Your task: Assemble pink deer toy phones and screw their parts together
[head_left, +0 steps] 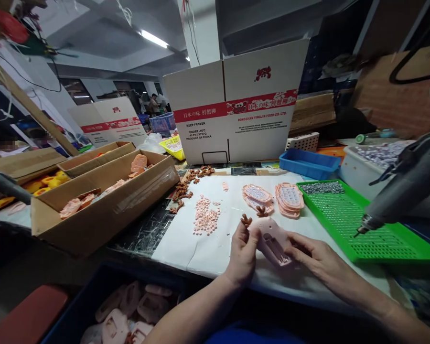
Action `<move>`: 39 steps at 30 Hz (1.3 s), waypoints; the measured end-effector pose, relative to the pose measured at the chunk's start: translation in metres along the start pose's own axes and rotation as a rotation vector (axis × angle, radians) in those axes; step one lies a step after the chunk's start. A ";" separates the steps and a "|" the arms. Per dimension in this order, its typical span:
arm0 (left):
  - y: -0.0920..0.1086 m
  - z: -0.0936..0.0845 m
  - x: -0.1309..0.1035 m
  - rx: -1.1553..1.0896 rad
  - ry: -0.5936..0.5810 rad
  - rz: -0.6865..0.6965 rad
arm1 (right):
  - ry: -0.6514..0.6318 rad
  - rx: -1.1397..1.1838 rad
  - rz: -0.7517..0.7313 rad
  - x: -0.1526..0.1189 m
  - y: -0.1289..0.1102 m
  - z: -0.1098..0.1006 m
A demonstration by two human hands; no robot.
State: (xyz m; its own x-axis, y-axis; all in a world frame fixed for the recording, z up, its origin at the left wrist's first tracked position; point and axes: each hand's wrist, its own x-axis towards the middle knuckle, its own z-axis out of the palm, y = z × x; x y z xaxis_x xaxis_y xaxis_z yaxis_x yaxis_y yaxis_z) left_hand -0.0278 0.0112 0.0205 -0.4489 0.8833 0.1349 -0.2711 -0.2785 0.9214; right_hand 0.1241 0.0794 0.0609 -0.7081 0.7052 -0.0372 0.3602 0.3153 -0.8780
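Between my two hands is a pale pink plastic toy casing [272, 237] with brown antlers on its top edge and an open battery compartment facing me. My left hand [244, 253] is closed on its left side, near the antlers. On the right side my right hand [308, 253] grips the lower edge with thumb and fingers. Beyond the casing lie a stack of pink panels with pale keypads [289, 199] and a second, looser stack [257, 197]. Small pink buttons [205, 217] are scattered on the white sheet [179, 243], with brown antler pieces [182, 191] along its left edge.
A green tray [397, 246] with screws [322, 188] stands right, under a hanging power screwdriver [404, 186]. A blue tray [308, 165] and white carton [236, 114] are behind. A long cardboard box [107, 210] is left; a dark bin of pink casings [129, 310] sits below.
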 end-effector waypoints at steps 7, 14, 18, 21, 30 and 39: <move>-0.004 -0.009 0.006 0.010 0.039 0.023 | 0.031 0.004 -0.016 -0.007 0.015 0.007; -0.003 -0.018 -0.015 0.070 -0.071 -0.010 | 0.202 0.026 -0.351 -0.007 0.016 -0.005; -0.001 -0.014 -0.023 0.201 -0.130 0.190 | 0.155 -0.004 -0.505 -0.006 0.014 0.002; -0.004 -0.010 -0.026 0.253 -0.151 0.289 | 0.231 -0.034 -0.532 -0.005 0.015 0.009; 0.002 -0.008 0.001 -0.046 0.013 0.003 | 0.220 0.089 -0.219 -0.006 0.017 0.004; 0.005 -0.003 0.001 -0.213 -0.022 0.038 | 0.660 -0.469 -0.811 -0.016 0.031 0.032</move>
State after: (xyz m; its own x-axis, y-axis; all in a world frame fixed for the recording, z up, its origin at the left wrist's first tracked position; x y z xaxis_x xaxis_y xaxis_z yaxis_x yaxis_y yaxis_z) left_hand -0.0328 0.0097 0.0245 -0.4438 0.8783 0.1781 -0.4297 -0.3830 0.8177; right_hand 0.1267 0.0578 0.0194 -0.4285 0.3382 0.8379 0.2321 0.9374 -0.2597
